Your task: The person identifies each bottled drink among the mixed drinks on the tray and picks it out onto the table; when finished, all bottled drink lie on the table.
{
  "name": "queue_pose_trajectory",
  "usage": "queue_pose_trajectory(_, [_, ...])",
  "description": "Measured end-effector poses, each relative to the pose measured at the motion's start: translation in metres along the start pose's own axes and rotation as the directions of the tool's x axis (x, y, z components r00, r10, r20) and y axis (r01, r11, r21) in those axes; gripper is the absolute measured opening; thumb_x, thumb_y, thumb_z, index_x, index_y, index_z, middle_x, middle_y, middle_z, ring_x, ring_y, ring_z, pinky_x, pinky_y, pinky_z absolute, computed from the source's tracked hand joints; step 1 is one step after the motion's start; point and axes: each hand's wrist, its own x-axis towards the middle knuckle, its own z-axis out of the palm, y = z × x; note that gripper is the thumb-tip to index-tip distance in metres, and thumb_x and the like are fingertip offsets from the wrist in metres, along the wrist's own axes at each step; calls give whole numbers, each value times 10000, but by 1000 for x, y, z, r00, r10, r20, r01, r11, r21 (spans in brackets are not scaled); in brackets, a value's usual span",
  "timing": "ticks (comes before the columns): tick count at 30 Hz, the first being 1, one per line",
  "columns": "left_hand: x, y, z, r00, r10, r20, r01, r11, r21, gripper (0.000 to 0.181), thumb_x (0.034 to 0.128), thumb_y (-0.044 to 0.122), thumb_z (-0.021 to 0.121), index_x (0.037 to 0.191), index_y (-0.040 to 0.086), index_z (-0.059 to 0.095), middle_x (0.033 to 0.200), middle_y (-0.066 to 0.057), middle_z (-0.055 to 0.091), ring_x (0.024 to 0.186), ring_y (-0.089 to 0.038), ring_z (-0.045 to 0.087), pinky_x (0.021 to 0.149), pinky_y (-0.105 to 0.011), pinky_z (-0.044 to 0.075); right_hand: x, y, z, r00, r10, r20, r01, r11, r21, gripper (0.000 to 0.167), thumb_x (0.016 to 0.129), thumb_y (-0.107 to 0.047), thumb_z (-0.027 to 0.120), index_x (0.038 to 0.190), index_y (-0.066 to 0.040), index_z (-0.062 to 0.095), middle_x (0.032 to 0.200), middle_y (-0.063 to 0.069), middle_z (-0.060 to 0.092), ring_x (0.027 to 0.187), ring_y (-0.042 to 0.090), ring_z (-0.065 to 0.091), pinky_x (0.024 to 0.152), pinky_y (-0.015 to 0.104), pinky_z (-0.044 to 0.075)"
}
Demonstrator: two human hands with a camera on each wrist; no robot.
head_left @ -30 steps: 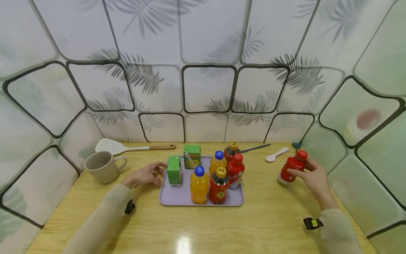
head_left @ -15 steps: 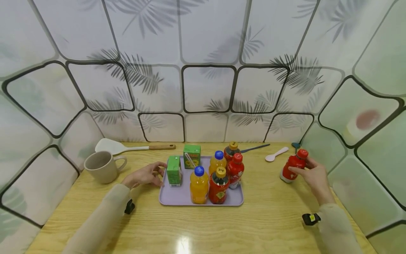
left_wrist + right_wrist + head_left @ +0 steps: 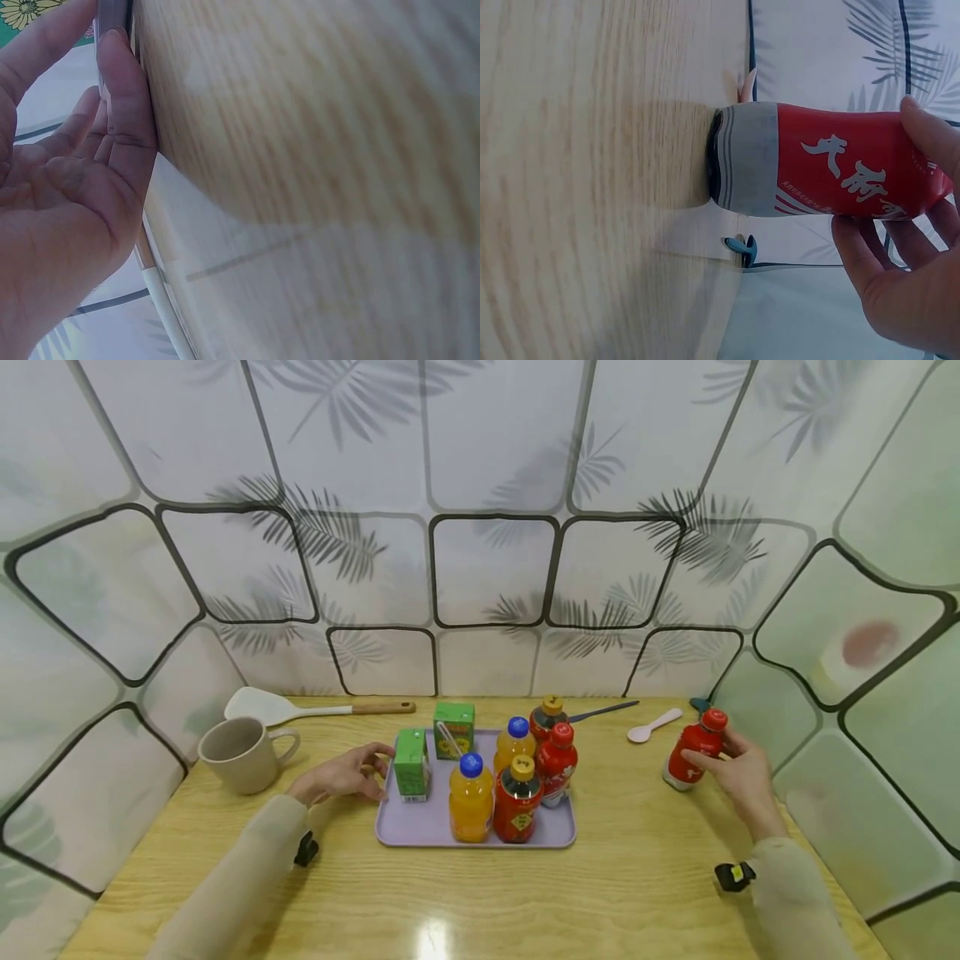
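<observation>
A person's right hand (image 3: 744, 779) grips a red bottle (image 3: 817, 161) around its upper part, having shifted it slightly outward within the past second, leaving it well apart from the purple tray (image 3: 405, 823) between the hands; whether its base meets the table (image 3: 615, 877) cannot be told. The left hand (image 3: 341, 778), fingers loosely bent and parted, remains at the tray's nearest rim, beside a green carton (image 3: 412, 766)
</observation>
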Motion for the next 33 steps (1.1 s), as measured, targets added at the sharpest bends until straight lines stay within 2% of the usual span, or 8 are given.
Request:
queue_pose_trajectory(3, [0, 0, 0, 1000, 1, -1, -1, 1000, 8, 724, 811, -10, 730, 1416, 0, 333, 1119, -160, 485, 764, -155, 564, 727, -258, 512, -2, -1, -1, 999, -5, -37, 7, 998, 60, 796, 836, -368, 769, 1503, -143, 399, 1372, -2, 552, 1130, 41, 472, 757, 64, 424])
queue_pose_trajectory(7, [0, 0, -1, 1000, 3, 7, -3, 1000, 7, 725, 816, -9, 727, 1418, -10, 323, 1122, -165, 486, 769, -154, 569, 728, -259, 513, -8, -3, 0, 984, 21, -175, 16, 979, 205, 620, 833, -266, 785, 1400, -183, 549, 1120, -209, 588, 1022, -19, 498, 727, 68, 429])
queue_pose_trajectory(11, [-1, 1, 0, 1000, 2, 12, -2, 1000, -8, 720, 816, -17, 720, 1416, -13, 322, 1121, -163, 482, 764, -150, 567, 724, -257, 513, -16, -5, 5, 948, 69, -310, 47, 934, 354, 428, 804, -143, 806, 1212, -136, 676, 963, -204, 639, 909, -6, 563, 690, 72, 447])
queue_pose_trajectory(15, [-1, 2, 1, 1000, 1, 13, -1, 1000, -22, 717, 819, -28, 713, 1417, -9, 318, 1121, -164, 476, 758, -144, 565, 722, -256, 516, -21, -8, 12, 935, 64, -349, 120, 868, 482, 285, 818, -62, 776, 1094, -55, 707, 857, -123, 678, 802, 33, 603, 652, 103, 499])
queue_pose_trajectory(19, [0, 2, 1, 1000, -4, 11, 5, 1000, -28, 715, 822, -32, 709, 1419, -7, 316, 1125, -167, 472, 760, -143, 569, 723, -257, 523, -25, -14, 20, 950, 32, -312, 156, 814, 560, 169, 857, -45, 728, 1024, -20, 712, 799, -88, 690, 702, 52, 615, 614, 136, 527])
queue_pose_trajectory(25, [0, 2, 1, 1000, -4, 13, 4, 1000, -20, 707, 821, -34, 709, 1413, -11, 322, 1121, -165, 475, 760, -151, 574, 720, -264, 530, -34, -23, 34, 982, -114, -152, 175, 856, 487, 200, 904, -111, 695, 1080, -17, 696, 839, -134, 705, 740, 19, 633, 640, 139, 523])
queue_pose_trajectory(29, [1, 2, 0, 1000, -1, 16, 2, 1000, -16, 702, 817, -32, 715, 1405, -8, 333, 1117, -165, 479, 756, -154, 575, 714, -265, 532, -36, -28, 45, 968, -249, -12, 229, 868, 441, 264, 938, -120, 651, 1132, 59, 643, 869, -134, 698, 775, 19, 636, 665, 162, 541])
queue_pose_trajectory(33, [1, 1, 0, 1000, -4, 21, 4, 1000, -16, 707, 815, -28, 719, 1406, -10, 332, 1119, -163, 482, 757, -151, 568, 714, -260, 525, -37, -32, 58, 949, -301, 93, 236, 876, 421, 317, 956, -120, 626, 1158, 122, 596, 890, -144, 692, 796, 21, 634, 690, 178, 549])
